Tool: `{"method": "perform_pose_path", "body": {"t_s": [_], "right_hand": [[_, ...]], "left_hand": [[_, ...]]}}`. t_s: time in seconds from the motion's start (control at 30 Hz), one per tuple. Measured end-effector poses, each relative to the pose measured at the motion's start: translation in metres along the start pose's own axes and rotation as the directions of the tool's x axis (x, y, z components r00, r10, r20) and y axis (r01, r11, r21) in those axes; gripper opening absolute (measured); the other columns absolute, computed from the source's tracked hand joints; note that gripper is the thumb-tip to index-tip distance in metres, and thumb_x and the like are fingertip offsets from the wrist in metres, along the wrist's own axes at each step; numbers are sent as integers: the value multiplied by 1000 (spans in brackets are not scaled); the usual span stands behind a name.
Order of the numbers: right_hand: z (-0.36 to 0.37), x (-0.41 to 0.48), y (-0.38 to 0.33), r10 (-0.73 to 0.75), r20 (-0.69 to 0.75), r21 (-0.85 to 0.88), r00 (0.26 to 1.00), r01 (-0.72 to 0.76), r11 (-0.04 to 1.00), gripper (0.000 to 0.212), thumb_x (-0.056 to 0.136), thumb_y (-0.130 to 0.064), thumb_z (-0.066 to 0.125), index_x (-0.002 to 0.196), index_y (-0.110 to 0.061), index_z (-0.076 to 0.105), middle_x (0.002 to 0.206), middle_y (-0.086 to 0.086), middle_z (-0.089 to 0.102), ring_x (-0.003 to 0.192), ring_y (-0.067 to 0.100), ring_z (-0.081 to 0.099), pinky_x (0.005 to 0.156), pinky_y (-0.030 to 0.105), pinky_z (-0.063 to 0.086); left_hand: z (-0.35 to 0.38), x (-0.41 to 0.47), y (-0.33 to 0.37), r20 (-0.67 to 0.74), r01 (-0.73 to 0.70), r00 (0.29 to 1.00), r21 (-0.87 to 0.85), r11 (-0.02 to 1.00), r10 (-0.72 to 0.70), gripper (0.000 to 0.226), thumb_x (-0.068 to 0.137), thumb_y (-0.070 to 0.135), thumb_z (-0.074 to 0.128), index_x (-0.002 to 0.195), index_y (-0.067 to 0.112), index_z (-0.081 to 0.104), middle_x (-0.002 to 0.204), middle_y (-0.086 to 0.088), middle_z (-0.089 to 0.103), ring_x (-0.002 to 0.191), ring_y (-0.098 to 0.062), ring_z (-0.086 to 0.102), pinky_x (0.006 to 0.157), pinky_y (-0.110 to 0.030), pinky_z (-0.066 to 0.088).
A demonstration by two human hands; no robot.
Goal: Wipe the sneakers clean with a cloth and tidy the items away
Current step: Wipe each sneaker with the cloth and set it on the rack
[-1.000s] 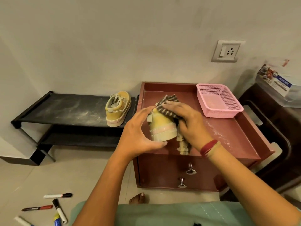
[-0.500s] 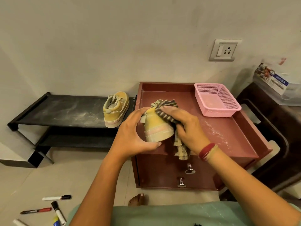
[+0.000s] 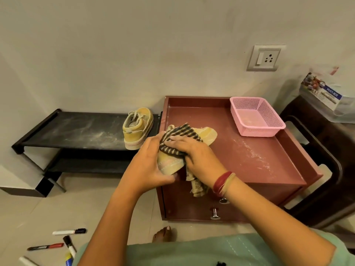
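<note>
My left hand [image 3: 148,166] grips the heel end of a yellow sneaker [image 3: 206,134] held over the front left of the red-brown cabinet top [image 3: 249,150]. My right hand [image 3: 194,152] holds a brown-and-cream striped cloth [image 3: 180,139] pressed on the sneaker's upper; a loose end of the cloth hangs below my wrist. The sneaker's toe points right and away. The second yellow sneaker [image 3: 137,127] stands upright on the black shoe rack [image 3: 76,131], at its right end.
A pink mesh basket [image 3: 257,116] sits at the cabinet's back right. White dust streaks the cabinet top and rack. Several markers [image 3: 67,242] lie on the floor at lower left. A dark chair [image 3: 326,160] stands right of the cabinet, with a wall socket [image 3: 264,58] above.
The sneaker in my hands has turned from heel-up to lying flatter, toe pointing right. My right hand slid the cloth toward the heel, nearer my left hand.
</note>
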State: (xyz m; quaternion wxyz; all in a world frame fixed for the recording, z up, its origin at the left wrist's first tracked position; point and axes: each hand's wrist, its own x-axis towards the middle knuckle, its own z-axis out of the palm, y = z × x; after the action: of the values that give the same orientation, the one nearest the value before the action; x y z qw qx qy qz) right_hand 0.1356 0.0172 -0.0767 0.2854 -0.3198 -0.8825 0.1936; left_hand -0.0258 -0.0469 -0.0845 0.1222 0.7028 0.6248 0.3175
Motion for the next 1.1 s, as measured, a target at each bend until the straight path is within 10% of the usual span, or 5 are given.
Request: {"method": "perform_pose_path", "body": {"t_s": [0.37, 0.6, 0.83, 0.97, 1.1], "right_hand": [[-6, -2, 9, 24, -73, -13, 997, -26, 1000, 59, 72, 9, 42, 123, -16, 60, 130, 5, 57, 123, 18, 49, 109, 28, 33], [-8, 1, 13, 10, -41, -26, 999, -11, 1000, 61, 73, 12, 44, 125, -16, 58, 131, 3, 56, 123, 12, 46, 109, 19, 26], [-18, 3, 19, 17, -13, 8, 1000, -17, 1000, 61, 73, 15, 44, 124, -16, 60, 128, 0, 58, 121, 8, 47, 108, 13, 27], [-25, 6, 31, 182, -126, -14, 975, -185, 983, 60, 76, 13, 42, 125, -17, 59, 126, 3, 60, 121, 17, 51, 109, 24, 33], [-21, -5, 20, -20, 48, 56, 999, 17, 998, 64, 68, 13, 42, 122, -17, 61, 127, -1, 59, 122, 8, 48, 109, 14, 28]], "left_hand": [[0, 1, -3, -18, -3, 1000, -44, 999, 2, 103, 55, 35, 85, 142, 20, 31, 138, 5, 39, 137, -12, 29, 107, -23, 32], [1, 3, -1, -27, -7, 1000, -61, 998, 6, 104, 57, 31, 84, 144, 20, 29, 141, 4, 38, 139, -6, 21, 95, 7, 14], [2, 3, 2, -3, -54, 999, -50, 997, 54, 98, 58, 25, 84, 140, 24, 30, 141, 8, 36, 143, -6, 15, 106, -8, 25], [4, 2, 5, 32, -86, 996, -43, 995, 87, 98, 59, 20, 83, 140, 27, 28, 145, 6, 29, 140, 4, 1, 89, 9, 17], [2, 2, -2, 11, -42, 999, -68, 997, 43, 97, 57, 22, 83, 138, 28, 30, 140, 8, 35, 144, -4, 9, 95, 2, 18]]}}
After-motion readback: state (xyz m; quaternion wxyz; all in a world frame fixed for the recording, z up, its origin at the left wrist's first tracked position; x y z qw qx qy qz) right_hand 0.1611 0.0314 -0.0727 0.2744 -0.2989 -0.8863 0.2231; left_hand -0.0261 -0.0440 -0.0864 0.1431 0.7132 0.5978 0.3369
